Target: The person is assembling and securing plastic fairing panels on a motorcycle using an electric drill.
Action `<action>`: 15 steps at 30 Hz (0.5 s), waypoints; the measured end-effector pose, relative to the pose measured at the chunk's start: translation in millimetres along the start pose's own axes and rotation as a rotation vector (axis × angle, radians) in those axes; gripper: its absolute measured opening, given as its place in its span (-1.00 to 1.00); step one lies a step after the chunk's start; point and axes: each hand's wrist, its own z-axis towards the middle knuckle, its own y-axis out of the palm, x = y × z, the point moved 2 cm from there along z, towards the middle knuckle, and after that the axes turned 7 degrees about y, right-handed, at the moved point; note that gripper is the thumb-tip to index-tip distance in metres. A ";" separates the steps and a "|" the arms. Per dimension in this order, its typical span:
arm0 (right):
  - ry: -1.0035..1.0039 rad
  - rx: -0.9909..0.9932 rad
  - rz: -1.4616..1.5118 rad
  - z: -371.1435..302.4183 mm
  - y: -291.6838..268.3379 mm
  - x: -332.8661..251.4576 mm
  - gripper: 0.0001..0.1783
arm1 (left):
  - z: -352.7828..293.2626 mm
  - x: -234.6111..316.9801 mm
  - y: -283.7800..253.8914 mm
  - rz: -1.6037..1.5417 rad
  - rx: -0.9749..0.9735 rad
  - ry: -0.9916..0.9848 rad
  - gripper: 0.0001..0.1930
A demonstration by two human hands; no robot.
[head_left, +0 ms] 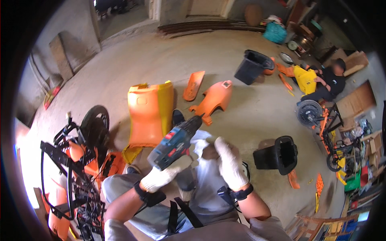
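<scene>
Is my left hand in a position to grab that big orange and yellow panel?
Probably not as things stand: your left hand looks occupied gripping the drill. The orange and yellow panel is on the floor beyond the drill, so that hand would likely need freeing first.

The drill [169, 152] looks to be matt moulded plastic, blue and dark grey, with a darker chuck [193, 125]. Around it, the gloves [157, 180] on the left hand [165, 175] and right hand [232, 165] are fuzzy off-white knit cloth. Beside the drill there's a pale crumpled wrap [200, 138], thin plastic or paper, I can't tell which. Beyond the drill, the big panel [145, 116] is smooth orange plastic with a soft sheen, and so is the curved shell [217, 98]. Right of the drill, the black bin [265, 160] is smooth plastic. Left of it, the frame [69, 197] looks like black-painted metal. Under everything, the floor [132, 60] is dull, scuffed concrete.
</scene>
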 end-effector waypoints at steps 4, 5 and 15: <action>0.104 0.017 0.204 29.9 9.5 9.0 -0.55 | 10.6 -20.1 -12.0 0.225 -0.018 0.092 -0.50; 0.142 -0.049 0.348 41.2 8.1 15.1 -0.56 | 9.3 -30.2 -17.0 0.139 -0.067 -0.030 -0.47; 0.293 -0.006 0.764 75.8 56.1 16.9 -0.54 | -8.8 -41.6 -17.7 0.033 0.064 -0.139 -0.45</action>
